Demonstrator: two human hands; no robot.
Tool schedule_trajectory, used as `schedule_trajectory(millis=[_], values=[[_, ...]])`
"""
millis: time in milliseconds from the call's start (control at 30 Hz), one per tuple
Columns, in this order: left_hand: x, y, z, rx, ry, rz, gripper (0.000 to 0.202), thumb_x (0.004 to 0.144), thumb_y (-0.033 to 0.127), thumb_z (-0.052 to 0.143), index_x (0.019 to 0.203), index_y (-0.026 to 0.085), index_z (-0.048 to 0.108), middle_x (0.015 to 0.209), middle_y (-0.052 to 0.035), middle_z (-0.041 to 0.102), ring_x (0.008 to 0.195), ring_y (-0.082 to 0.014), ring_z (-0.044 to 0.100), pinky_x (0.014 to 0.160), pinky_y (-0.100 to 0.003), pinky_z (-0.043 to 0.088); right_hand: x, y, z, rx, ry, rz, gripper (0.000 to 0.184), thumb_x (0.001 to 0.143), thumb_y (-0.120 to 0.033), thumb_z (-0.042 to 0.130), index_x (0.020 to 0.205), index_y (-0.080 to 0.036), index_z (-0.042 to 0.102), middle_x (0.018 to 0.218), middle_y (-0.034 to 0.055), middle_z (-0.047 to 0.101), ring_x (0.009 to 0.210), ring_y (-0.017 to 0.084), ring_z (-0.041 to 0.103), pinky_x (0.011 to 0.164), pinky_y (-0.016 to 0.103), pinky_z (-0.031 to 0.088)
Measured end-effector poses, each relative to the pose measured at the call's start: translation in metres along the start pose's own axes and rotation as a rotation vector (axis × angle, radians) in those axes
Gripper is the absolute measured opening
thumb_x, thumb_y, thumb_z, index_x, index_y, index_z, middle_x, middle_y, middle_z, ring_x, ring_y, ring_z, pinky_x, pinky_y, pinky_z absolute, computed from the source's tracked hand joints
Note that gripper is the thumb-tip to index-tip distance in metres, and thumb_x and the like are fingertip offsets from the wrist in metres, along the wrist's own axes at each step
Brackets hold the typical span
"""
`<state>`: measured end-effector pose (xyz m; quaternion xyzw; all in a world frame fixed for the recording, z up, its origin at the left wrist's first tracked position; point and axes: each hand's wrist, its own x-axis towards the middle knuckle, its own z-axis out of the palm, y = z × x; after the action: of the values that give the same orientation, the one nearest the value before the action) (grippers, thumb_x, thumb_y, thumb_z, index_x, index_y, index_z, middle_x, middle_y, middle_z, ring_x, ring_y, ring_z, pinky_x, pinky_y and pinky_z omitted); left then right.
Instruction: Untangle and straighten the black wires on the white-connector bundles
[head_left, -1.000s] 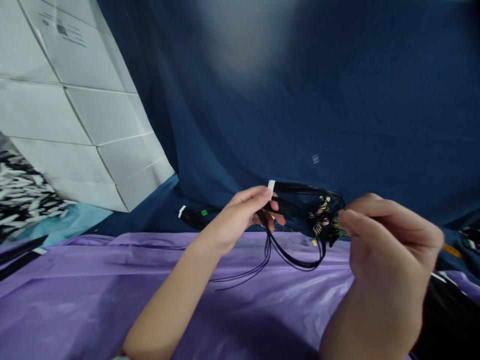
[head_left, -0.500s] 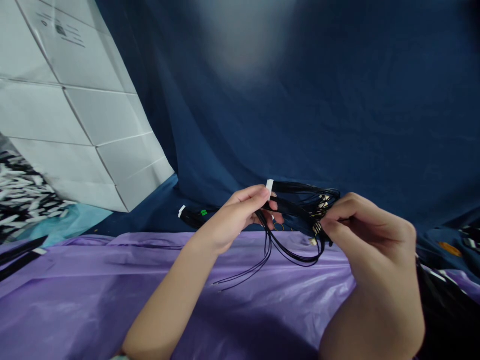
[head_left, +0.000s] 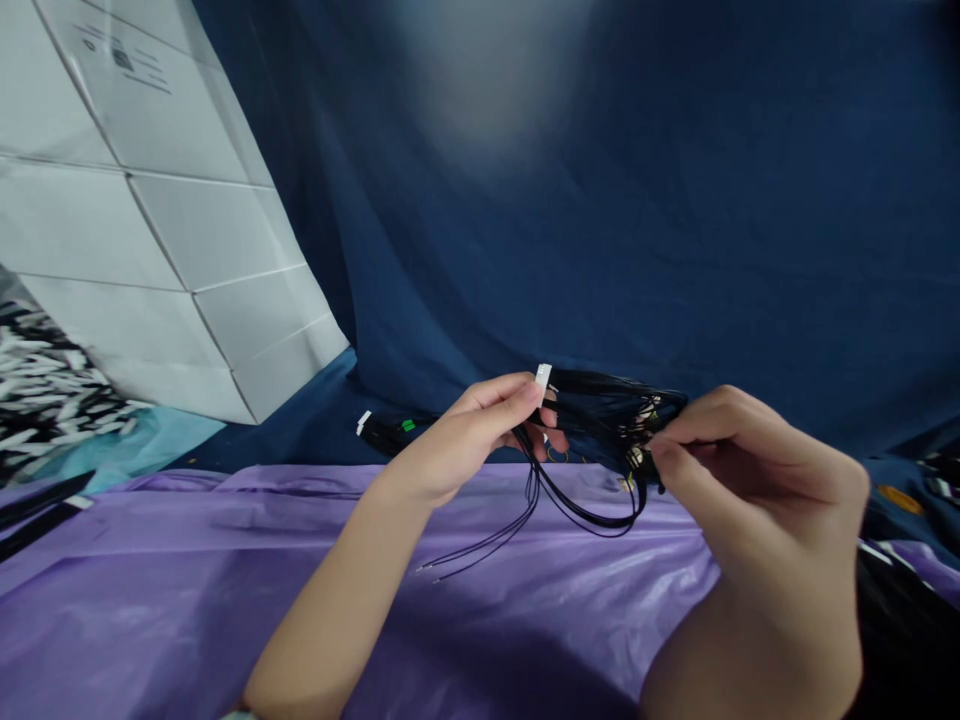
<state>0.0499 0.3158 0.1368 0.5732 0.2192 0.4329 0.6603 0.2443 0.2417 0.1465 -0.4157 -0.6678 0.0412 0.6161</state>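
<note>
Between my hands hangs a black wire harness (head_left: 592, 512), its thin wires looped below and some loose ends trailing to the lower left. My left hand (head_left: 480, 430) is closed on it, thumb pressed against a white connector (head_left: 544, 383) at the harness's left end. At the other side, my right hand (head_left: 742, 480) pinches wires near a cluster of small metal terminals (head_left: 637, 455). Its fingertips partly hide what they grip.
Purple sheeting (head_left: 480, 640) covers the work surface. Another black harness (head_left: 382, 433) with a white connector lies behind my left wrist. White boxes (head_left: 180, 230) are stacked at left, beside a black-and-white pile (head_left: 52, 385). A dark blue cloth (head_left: 675, 200) hangs behind.
My right hand has shifted slightly to the right. The white connector in my left hand has tilted a little, and the loose wire ends have swung slightly left.
</note>
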Motion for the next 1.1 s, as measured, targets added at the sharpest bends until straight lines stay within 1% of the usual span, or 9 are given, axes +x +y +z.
schedule_trajectory(millis=[200, 400, 633, 700, 767, 867, 933, 1000, 1100], values=[[-0.002, 0.001, -0.003, 0.029, -0.036, -0.005, 0.035, 0.094, 0.048, 0.062, 0.090, 0.013, 0.062, 0.080, -0.0042, 0.067, 0.076, -0.0138, 0.066, 0.070, -0.025, 0.050, -0.001, -0.002, -0.001, -0.031, -0.041, -0.036, 0.021, 0.079, -0.001, 0.064, 0.072, -0.021, 0.064, 0.070, -0.0027, 0.056, 0.064, 0.012, 0.051, 0.055, 0.030, 0.036], [-0.003, 0.003, -0.005, 0.047, -0.064, -0.001, 0.030, 0.095, 0.042, 0.062, 0.085, 0.013, 0.063, 0.080, -0.0041, 0.066, 0.076, -0.0142, 0.065, 0.072, -0.026, 0.050, -0.001, -0.003, -0.002, -0.040, -0.058, -0.061, 0.021, 0.078, 0.000, 0.065, 0.073, -0.021, 0.065, 0.070, -0.0022, 0.056, 0.063, 0.012, 0.050, 0.053, 0.030, 0.035], [-0.002, 0.004, -0.005, 0.069, -0.088, -0.009, 0.031, 0.096, 0.042, 0.061, 0.085, 0.012, 0.065, 0.079, -0.0054, 0.067, 0.076, -0.0139, 0.064, 0.072, -0.026, 0.049, 0.001, -0.005, -0.003, -0.069, -0.034, -0.083, 0.022, 0.079, 0.000, 0.066, 0.071, -0.020, 0.064, 0.070, -0.0019, 0.055, 0.063, 0.012, 0.050, 0.053, 0.031, 0.035], [-0.002, 0.003, -0.005, 0.060, -0.085, -0.013, 0.031, 0.095, 0.042, 0.061, 0.085, 0.012, 0.064, 0.079, -0.0056, 0.067, 0.076, -0.0142, 0.064, 0.072, -0.026, 0.049, 0.000, -0.003, -0.003, -0.077, -0.019, -0.131, 0.020, 0.080, -0.001, 0.068, 0.075, -0.020, 0.066, 0.072, -0.0013, 0.055, 0.064, 0.012, 0.051, 0.053, 0.031, 0.036], [-0.001, 0.003, -0.006, 0.040, -0.082, -0.023, 0.031, 0.095, 0.042, 0.062, 0.085, 0.012, 0.064, 0.078, -0.0054, 0.067, 0.075, -0.0146, 0.065, 0.072, -0.027, 0.049, -0.001, -0.001, -0.002, -0.103, 0.015, -0.206, 0.020, 0.079, -0.001, 0.071, 0.083, -0.021, 0.070, 0.076, -0.0007, 0.056, 0.066, 0.012, 0.052, 0.054, 0.030, 0.038], [-0.001, 0.004, -0.006, 0.001, -0.064, -0.039, 0.030, 0.093, 0.042, 0.065, 0.086, 0.012, 0.063, 0.078, -0.0038, 0.064, 0.074, -0.0151, 0.066, 0.069, -0.028, 0.050, -0.002, 0.004, 0.000, -0.184, 0.073, -0.322, 0.030, 0.078, 0.000, 0.073, 0.095, -0.024, 0.073, 0.082, -0.0004, 0.059, 0.066, 0.012, 0.055, 0.056, 0.030, 0.042], [-0.001, 0.004, -0.006, -0.030, -0.051, -0.044, 0.031, 0.091, 0.042, 0.067, 0.087, 0.012, 0.063, 0.080, -0.0030, 0.063, 0.074, -0.0153, 0.067, 0.069, -0.028, 0.051, -0.003, 0.006, 0.001, -0.206, 0.089, -0.358, 0.034, 0.078, 0.001, 0.073, 0.099, -0.026, 0.073, 0.085, -0.0001, 0.061, 0.067, 0.012, 0.057, 0.057, 0.031, 0.044], [-0.001, 0.003, -0.006, -0.064, -0.045, -0.052, 0.031, 0.090, 0.043, 0.069, 0.088, 0.012, 0.062, 0.082, -0.0025, 0.061, 0.073, -0.0156, 0.067, 0.069, -0.028, 0.051, -0.002, 0.007, 0.001, -0.186, 0.080, -0.328, 0.033, 0.079, 0.000, 0.072, 0.100, -0.026, 0.073, 0.086, 0.0001, 0.063, 0.067, 0.013, 0.058, 0.057, 0.031, 0.045], [0.000, 0.001, -0.005, -0.117, -0.020, -0.058, 0.032, 0.089, 0.044, 0.069, 0.091, 0.013, 0.062, 0.083, -0.0016, 0.060, 0.073, -0.0159, 0.068, 0.067, -0.028, 0.051, -0.001, 0.006, 0.000, -0.169, -0.011, -0.192, 0.022, 0.084, -0.005, 0.070, 0.097, -0.023, 0.072, 0.077, -0.0014, 0.061, 0.059, 0.010, 0.055, 0.052, 0.028, 0.043]])
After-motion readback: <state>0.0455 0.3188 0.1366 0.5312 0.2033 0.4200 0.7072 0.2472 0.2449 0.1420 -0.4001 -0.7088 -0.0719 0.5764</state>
